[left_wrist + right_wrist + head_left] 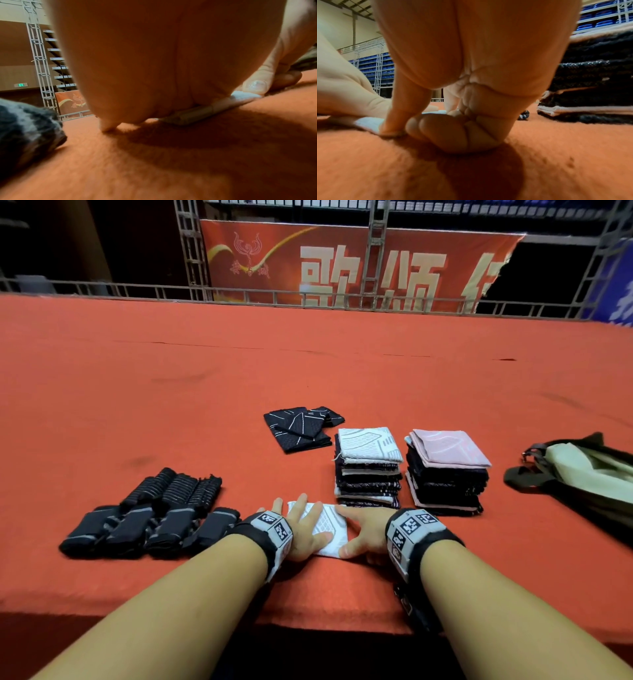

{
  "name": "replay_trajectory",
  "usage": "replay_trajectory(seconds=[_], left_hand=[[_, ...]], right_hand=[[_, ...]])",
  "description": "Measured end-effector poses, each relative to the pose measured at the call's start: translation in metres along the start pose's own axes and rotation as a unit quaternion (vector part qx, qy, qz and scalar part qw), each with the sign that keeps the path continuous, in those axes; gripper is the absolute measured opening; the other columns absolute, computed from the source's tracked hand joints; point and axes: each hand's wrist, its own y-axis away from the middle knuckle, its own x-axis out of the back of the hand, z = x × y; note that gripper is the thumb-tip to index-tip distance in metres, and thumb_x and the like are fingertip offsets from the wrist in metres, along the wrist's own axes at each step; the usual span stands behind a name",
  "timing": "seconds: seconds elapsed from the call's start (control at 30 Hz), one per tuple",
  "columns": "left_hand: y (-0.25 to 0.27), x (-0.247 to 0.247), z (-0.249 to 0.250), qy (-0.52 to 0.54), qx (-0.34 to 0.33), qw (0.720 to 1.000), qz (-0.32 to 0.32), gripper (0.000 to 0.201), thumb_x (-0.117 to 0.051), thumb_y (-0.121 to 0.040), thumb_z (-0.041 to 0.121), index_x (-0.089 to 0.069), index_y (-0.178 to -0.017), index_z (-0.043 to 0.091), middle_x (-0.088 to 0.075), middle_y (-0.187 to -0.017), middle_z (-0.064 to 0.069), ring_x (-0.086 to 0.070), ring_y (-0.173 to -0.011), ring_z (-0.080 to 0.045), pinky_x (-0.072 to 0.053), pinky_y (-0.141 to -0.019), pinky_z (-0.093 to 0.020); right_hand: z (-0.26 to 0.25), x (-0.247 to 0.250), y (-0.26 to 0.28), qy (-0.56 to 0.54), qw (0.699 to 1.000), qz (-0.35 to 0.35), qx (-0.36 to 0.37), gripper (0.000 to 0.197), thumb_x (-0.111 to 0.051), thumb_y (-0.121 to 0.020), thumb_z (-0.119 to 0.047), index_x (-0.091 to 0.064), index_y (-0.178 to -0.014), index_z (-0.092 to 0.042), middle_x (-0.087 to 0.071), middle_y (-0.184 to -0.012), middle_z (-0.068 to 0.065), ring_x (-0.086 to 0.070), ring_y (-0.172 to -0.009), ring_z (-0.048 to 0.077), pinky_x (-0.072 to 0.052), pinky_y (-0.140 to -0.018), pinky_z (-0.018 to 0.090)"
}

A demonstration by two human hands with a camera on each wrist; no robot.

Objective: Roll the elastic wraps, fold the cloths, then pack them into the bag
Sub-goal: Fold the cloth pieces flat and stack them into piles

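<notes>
Almost done folding: white cloth gets its last crease

Both hands work the white cloth (327, 529) at the near edge of the red surface (205, 388). Left hand (303, 530) presses flat, fingers spread; right hand (364, 534) pinches its edge. Likely next: onto a folded stack (368, 467), then the bag (582, 474). Banner (342, 265) reads 歌颂.

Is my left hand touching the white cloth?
Touching. The head view shows the left hand lying flat on the white cloth, fingers spread across it.

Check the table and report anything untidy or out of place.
The dark patterned cloth behind the two neat stacks lies loose and askew, only roughly folded. The banner behind the table has a torn right edge.
</notes>
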Motion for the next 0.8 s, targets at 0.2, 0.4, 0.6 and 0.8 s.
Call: replay_trajectory(seconds=[0.2,0.4,0.6,0.8], left_hand=[[0.0,0.0,0.001,0.007,0.005,1.0,-0.007,0.075,-0.024,-0.095,0.075,0.007,-0.157,0.048,0.016,-0.168,0.013,0.01,-0.154,-0.038,0.0,-0.121,-0.06],[0.011,0.026,0.011,0.066,0.003,0.994,0.085,0.061,-0.044,-0.101,0.045,-0.025,-0.155,0.025,-0.034,-0.153,-0.01,-0.035,-0.139,-0.035,-0.034,-0.113,-0.05],[0.023,0.068,0.01,0.114,-0.025,0.993,0.032,0.02,-0.068,-0.088,0.023,-0.069,-0.105,0.014,-0.072,-0.103,-0.004,-0.062,-0.089,-0.022,-0.044,-0.073,-0.026],[0.051,0.117,0.001,0.384,-0.117,0.912,-0.082,0.023,-0.075,-0.084,0.002,-0.063,-0.085,0.021,-0.067,-0.084,-0.011,-0.066,-0.07,-0.025,-0.056,-0.061,-0.032]], right_hand=[[-0.007,0.007,0.001,0.103,0.995,-0.005,0.006,0.104,-0.08,-0.079,-0.045,-0.014,-0.159,-0.036,-0.057,-0.141,0.004,-0.047,-0.067,0.007,-0.041,-0.063,0.021],[0.008,-0.01,0.019,-0.226,0.972,0.05,-0.034,0.101,-0.07,-0.08,-0.001,-0.016,-0.159,-0.031,-0.067,-0.063,0.009,-0.059,-0.053,0.018,-0.047,-0.051,0.026],[0.013,-0.017,0.026,-0.219,0.973,0.074,-0.024,0.063,-0.077,-0.079,-0.027,-0.059,-0.137,-0.012,-0.066,-0.123,0.0,-0.066,-0.096,0.01,-0.055,-0.087,0.026],[-0.001,-0.011,0.057,-0.36,0.933,0.018,0.011,0.015,-0.059,-0.09,-0.002,-0.063,-0.1,-0.012,-0.056,-0.064,-0.001,-0.045,-0.043,0.004,-0.035,-0.042,0.015]])
